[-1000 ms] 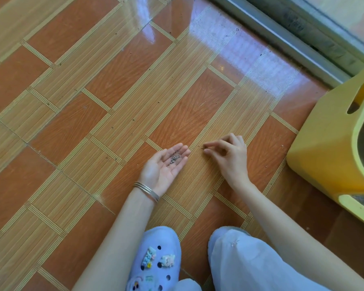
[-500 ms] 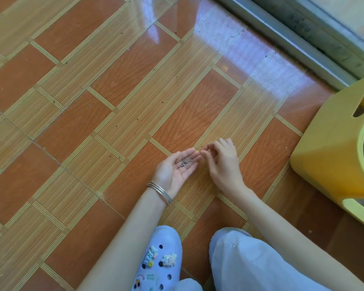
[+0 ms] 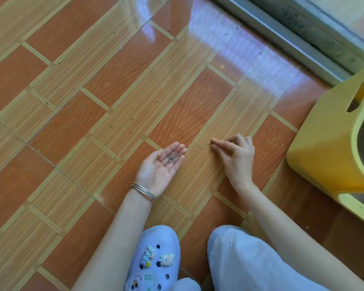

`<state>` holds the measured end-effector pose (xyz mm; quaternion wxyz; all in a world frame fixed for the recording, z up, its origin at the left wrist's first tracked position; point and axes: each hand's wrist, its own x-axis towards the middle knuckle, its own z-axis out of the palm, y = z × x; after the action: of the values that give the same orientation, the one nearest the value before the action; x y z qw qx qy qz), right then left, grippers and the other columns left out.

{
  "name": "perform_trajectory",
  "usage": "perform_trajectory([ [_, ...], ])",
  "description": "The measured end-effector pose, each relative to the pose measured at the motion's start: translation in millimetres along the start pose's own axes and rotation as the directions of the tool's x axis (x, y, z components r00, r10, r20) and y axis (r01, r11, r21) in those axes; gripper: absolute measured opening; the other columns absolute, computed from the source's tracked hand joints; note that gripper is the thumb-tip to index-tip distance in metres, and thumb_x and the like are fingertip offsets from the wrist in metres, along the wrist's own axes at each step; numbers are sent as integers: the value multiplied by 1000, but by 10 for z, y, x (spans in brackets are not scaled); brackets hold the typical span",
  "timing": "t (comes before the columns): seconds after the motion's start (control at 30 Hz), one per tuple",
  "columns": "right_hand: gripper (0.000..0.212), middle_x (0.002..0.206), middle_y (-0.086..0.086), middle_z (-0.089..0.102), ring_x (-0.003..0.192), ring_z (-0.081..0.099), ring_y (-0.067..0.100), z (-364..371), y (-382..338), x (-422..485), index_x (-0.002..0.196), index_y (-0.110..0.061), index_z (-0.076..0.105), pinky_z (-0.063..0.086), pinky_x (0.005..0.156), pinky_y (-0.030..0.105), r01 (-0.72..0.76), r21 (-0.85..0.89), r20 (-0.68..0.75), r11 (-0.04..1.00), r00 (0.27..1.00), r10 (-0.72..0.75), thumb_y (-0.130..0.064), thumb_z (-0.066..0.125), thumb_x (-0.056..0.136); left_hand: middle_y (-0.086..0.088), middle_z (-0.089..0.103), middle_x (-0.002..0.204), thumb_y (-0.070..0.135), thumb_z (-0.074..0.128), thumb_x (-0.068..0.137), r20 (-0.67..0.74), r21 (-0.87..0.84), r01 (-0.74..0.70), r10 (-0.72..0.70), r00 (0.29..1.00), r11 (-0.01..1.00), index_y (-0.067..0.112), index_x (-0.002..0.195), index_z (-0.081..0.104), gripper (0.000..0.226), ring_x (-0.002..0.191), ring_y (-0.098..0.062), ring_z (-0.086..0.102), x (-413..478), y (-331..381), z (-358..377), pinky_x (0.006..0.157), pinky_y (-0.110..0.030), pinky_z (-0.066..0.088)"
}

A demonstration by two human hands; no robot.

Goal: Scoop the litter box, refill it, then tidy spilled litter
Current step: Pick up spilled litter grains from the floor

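A small heap of gray litter grains (image 3: 172,158) sits in the left hand (image 3: 159,170), which is open flat with its palm up. A few spilled bits (image 3: 200,146) lie on the floor (image 3: 93,122) just beside it. The right hand (image 3: 236,159) has curled fingers, with thumb and fingertip right by those bits. I cannot tell if it pinches one. The yellow litter box (image 3: 324,148) stands near, further right.

The left hand (image 3: 160,166) lay palm up, low over the tiled floor (image 3: 114,91), its fingers straight and carrying a small heap of grey litter grains (image 3: 172,158). Near it the right hand (image 3: 236,156) was knuckles up with curled fingers, thumb and forefinger tips by a few specks (image 3: 199,146). The yellow litter box (image 3: 328,148) stood to its right.
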<state>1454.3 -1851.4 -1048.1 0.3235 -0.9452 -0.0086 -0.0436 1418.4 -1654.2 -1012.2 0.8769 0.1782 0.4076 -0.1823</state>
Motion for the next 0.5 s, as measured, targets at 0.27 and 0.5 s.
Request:
perform_trajectory([
  [0.27, 18, 77, -6, 56, 77, 45, 16, 107, -39, -93, 90, -33, 74, 30, 77, 29, 134, -24, 12, 991, 991, -134, -42, 64, 78, -19, 66, 110, 12, 35, 97, 6, 13, 12, -12, 1000, 1000, -6, 109, 59, 33, 102, -28, 65, -28, -18, -23, 87, -33, 54],
  [0.5, 13, 75, -10, 57, 76, 43, 16, 193, -146, -4, 84, -33, 75, 22, 73, 24, 146, -17, 13, 989, 989, -146, -39, 71, 74, -19, 67, 108, 12, 34, 98, 4, 36, 28, -28, 1000, 999, -6, 109, 59, 33, 99, -27, 67, -31, -47, -4, 85, -33, 55],
])
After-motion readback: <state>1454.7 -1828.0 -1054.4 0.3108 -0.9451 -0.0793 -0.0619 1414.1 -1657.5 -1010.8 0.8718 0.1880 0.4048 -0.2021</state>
